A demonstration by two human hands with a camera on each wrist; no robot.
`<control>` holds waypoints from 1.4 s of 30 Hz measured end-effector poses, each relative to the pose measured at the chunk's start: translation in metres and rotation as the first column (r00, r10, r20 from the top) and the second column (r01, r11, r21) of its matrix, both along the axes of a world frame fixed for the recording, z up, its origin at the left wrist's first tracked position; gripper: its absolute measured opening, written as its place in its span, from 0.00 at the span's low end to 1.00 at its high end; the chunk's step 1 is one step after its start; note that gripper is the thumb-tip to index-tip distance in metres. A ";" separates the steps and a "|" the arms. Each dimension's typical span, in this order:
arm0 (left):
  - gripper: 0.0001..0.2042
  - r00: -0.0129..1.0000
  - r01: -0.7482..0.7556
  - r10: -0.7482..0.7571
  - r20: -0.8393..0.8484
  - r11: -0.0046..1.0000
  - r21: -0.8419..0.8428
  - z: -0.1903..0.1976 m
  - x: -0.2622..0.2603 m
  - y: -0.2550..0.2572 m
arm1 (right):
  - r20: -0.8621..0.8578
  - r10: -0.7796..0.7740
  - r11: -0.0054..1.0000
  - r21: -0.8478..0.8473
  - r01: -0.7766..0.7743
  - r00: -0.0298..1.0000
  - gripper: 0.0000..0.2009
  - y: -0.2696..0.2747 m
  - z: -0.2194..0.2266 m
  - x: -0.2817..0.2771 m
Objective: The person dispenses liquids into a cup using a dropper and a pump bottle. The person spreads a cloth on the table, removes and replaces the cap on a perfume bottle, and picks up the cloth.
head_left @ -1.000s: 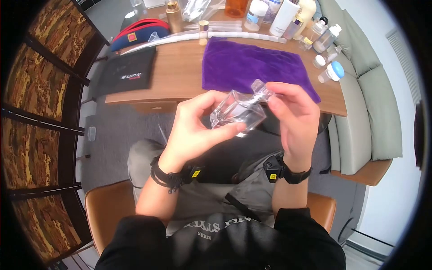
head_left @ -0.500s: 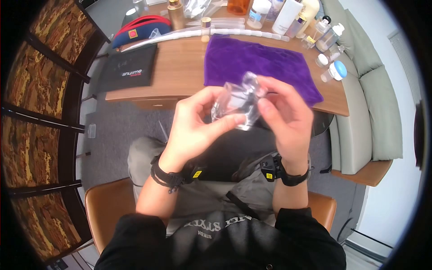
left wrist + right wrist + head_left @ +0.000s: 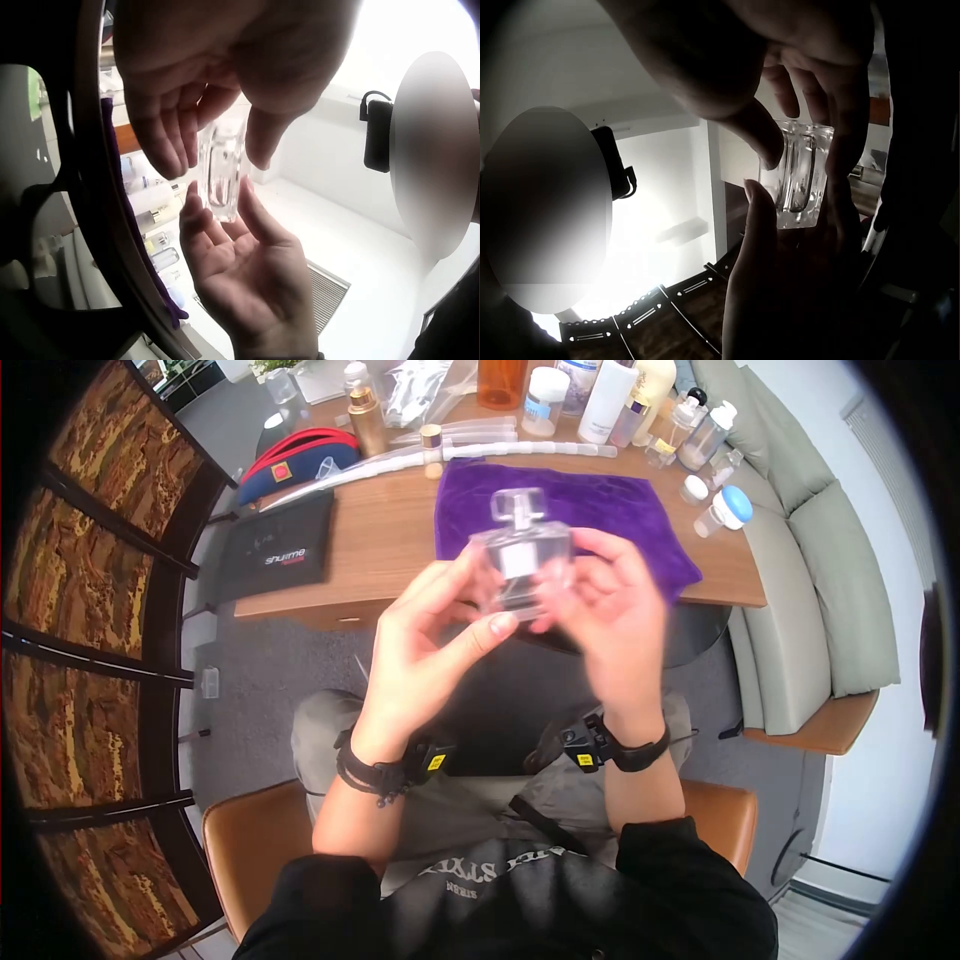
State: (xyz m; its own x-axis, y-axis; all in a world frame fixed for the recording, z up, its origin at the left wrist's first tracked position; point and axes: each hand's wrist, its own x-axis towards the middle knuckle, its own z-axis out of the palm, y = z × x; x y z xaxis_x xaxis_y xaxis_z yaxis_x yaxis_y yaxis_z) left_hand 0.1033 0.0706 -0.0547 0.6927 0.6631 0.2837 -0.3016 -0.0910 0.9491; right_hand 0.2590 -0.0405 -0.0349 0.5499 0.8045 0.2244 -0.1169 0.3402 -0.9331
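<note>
A clear glass perfume bottle (image 3: 522,565), slightly blurred, stands upright between both hands, its clear cap (image 3: 517,507) on top. My left hand (image 3: 415,635) holds its left side, with the thumb near the lower front edge. From the other side my right hand (image 3: 620,625) grips the body, thumb across the front. The left wrist view shows the bottle (image 3: 223,176) between the fingers of both hands. Thumbs rest along its thick glass wall in the right wrist view, where the bottle (image 3: 802,180) catches the light.
Beyond the hands, a purple towel (image 3: 600,510) lies on the wooden table (image 3: 380,550). A black pouch (image 3: 275,545) and a navy-red case (image 3: 300,465) are at left. Several bottles and a blue-lidded jar (image 3: 727,512) line the back right. A small gold-capped bottle (image 3: 432,452) stands behind the towel.
The perfume bottle has turned from lying tilted, cap toward the upper right, to upright. My right hand has shifted left and down from the cap end to the bottle's body.
</note>
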 end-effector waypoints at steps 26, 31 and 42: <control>0.16 0.846 -0.059 0.483 -0.226 0.506 0.861 -0.001 0.019 0.006 | 0.879 -0.382 0.544 -0.035 0.838 0.284 0.23 -0.022 0.003 0.081; 0.15 0.844 -0.057 0.484 -0.230 0.507 0.860 0.000 0.019 0.007 | 0.900 -0.343 0.510 -0.061 0.858 0.268 0.22 -0.019 0.011 0.065; 0.14 0.839 -0.065 0.489 -0.238 0.524 0.849 -0.001 0.018 0.006 | 0.793 -0.492 0.381 -0.175 0.908 0.359 0.21 -0.024 0.010 0.076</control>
